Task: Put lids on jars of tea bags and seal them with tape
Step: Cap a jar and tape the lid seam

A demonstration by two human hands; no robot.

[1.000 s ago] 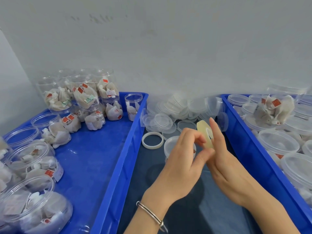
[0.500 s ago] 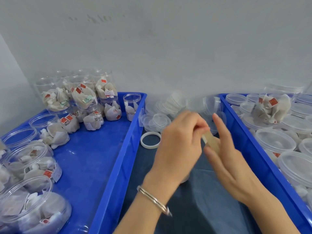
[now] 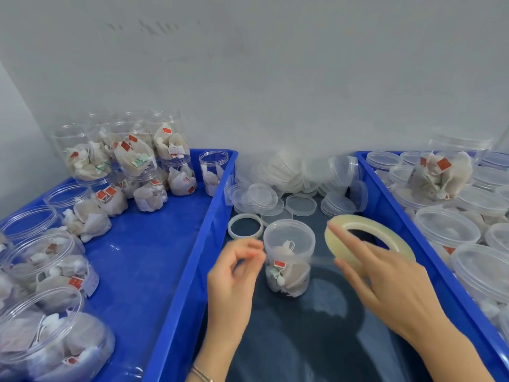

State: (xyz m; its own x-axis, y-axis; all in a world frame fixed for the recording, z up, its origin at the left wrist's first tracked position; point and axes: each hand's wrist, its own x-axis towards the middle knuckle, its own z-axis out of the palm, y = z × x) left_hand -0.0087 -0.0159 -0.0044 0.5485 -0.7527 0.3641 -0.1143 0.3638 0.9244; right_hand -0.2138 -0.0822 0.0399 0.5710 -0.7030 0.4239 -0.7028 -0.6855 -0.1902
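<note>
Lidded jar (image 3: 287, 257) between hands, tape roll (image 3: 369, 244) just right

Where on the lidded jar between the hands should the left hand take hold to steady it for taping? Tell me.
Grip the jar low on its clear wall, from the left side. It stands upright, and the tape strip from the tape roll in the right hand runs to the lid seam, so the left hand should stay below that.

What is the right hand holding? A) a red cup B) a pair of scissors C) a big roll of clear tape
C: the right hand holds the big yellowish ring-shaped roll of clear tape, beside the lidded clear plastic jar of tea bags.
</note>
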